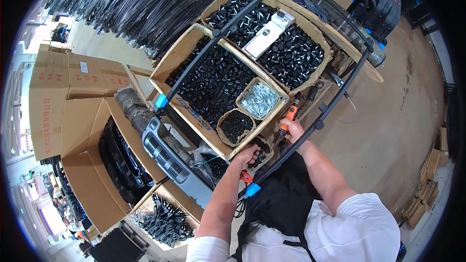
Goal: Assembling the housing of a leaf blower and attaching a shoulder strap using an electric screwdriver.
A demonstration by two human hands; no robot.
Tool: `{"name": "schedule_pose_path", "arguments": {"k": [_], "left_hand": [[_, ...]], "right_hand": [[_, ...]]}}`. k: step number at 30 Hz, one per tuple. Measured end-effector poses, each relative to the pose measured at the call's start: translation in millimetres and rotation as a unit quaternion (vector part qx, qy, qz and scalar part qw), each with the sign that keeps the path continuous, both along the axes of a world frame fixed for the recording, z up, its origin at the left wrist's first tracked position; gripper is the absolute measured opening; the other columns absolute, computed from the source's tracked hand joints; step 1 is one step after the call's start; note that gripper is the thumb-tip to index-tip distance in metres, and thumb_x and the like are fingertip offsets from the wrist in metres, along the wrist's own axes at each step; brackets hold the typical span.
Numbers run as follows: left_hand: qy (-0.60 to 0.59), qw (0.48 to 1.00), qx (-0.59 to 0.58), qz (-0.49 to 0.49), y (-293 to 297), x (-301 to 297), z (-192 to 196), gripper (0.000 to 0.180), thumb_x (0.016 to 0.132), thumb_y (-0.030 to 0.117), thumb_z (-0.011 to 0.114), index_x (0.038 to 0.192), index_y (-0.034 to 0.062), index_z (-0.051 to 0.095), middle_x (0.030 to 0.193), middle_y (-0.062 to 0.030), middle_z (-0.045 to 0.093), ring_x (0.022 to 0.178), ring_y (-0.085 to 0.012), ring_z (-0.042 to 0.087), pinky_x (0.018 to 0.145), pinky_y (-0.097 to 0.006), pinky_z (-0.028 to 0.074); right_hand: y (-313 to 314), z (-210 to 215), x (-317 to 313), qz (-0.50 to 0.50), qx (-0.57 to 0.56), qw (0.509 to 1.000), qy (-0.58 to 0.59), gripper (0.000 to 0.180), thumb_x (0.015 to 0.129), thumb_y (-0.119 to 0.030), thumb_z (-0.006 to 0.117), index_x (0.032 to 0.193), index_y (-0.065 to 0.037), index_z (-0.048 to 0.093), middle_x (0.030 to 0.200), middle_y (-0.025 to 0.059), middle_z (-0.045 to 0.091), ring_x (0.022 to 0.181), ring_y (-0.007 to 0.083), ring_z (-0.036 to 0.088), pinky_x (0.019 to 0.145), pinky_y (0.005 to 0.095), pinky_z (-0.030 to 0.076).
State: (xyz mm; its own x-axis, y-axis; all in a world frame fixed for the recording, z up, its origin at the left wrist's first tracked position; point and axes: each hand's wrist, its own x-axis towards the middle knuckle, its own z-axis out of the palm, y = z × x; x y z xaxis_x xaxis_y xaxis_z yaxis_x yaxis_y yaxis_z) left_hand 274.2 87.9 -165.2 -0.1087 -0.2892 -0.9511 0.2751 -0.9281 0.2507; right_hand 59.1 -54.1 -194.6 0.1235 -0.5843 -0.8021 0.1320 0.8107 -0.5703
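My left hand [246,156] reaches into a small cardboard cup of dark parts [262,151] at the near corner of a large box, fingers curled over the contents; what it holds is hidden. My right hand [291,129] grips an orange-handled screwdriver [286,120] just to the right, beside a long black metal frame [310,131] with blue end caps that lies across the boxes. A small box of silver screws [259,99] and a cup of black screws [236,125] sit just beyond my left hand.
Large cardboard boxes of black plastic caps [213,80] fill the bench; a white flat device [268,33] lies on the far one. A grey grille part [165,155] and open cartons [77,131] are at left, black cables [165,223] below, concrete floor [388,116] at right.
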Motion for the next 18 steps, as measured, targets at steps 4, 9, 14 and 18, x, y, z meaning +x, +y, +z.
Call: {"name": "schedule_pose_path", "arguments": {"k": [4, 9, 14, 18], "left_hand": [[0.076, 0.997, 0.017, 0.029, -12, -5, 21, 0.027, 0.111, 0.034, 0.046, 0.103, 0.0110, 0.057, 0.077, 0.0044, 0.050, 0.058, -0.0058, 0.041, 0.044, -0.022, 0.027], [0.165, 0.983, 0.001, 0.076, -5, 5, 43, 0.021, 0.108, 0.030, 0.049, 0.102, 0.0105, 0.057, 0.081, 0.0020, 0.051, 0.059, -0.0069, 0.041, 0.044, -0.021, 0.025], [0.262, 0.953, -0.073, 0.135, 2, 1, 70, 0.018, 0.107, 0.025, 0.050, 0.102, 0.0093, 0.057, 0.085, 0.0007, 0.052, 0.063, -0.0081, 0.044, 0.047, -0.022, 0.032], [0.229, 0.947, -0.163, 0.156, 11, -8, 92, 0.024, 0.110, 0.027, 0.049, 0.105, 0.0079, 0.062, 0.091, -0.0004, 0.060, 0.077, -0.0118, 0.056, 0.061, -0.025, 0.045]], "right_hand": [[-7, -1, -63, 0.071, 0.136, 0.973, -0.170, 0.029, 0.089, -0.025, 0.073, 0.112, -0.010, 0.063, 0.083, 0.0018, 0.062, 0.065, 0.0140, 0.062, 0.052, 0.0301, 0.050], [37, 48, -101, -0.018, 0.127, 0.973, -0.191, 0.034, 0.095, -0.028, 0.068, 0.126, -0.016, 0.063, 0.105, 0.0038, 0.071, 0.091, 0.0185, 0.070, 0.071, 0.0369, 0.056], [87, 52, -142, -0.084, 0.057, 0.981, -0.166, 0.040, 0.095, -0.025, 0.068, 0.133, -0.016, 0.057, 0.118, 0.0070, 0.071, 0.099, 0.0218, 0.069, 0.073, 0.0377, 0.057], [92, 131, -158, -0.087, -0.077, 0.990, -0.079, 0.054, 0.091, -0.015, 0.074, 0.140, -0.010, 0.051, 0.130, 0.0141, 0.066, 0.106, 0.0249, 0.068, 0.079, 0.0435, 0.060]]}}
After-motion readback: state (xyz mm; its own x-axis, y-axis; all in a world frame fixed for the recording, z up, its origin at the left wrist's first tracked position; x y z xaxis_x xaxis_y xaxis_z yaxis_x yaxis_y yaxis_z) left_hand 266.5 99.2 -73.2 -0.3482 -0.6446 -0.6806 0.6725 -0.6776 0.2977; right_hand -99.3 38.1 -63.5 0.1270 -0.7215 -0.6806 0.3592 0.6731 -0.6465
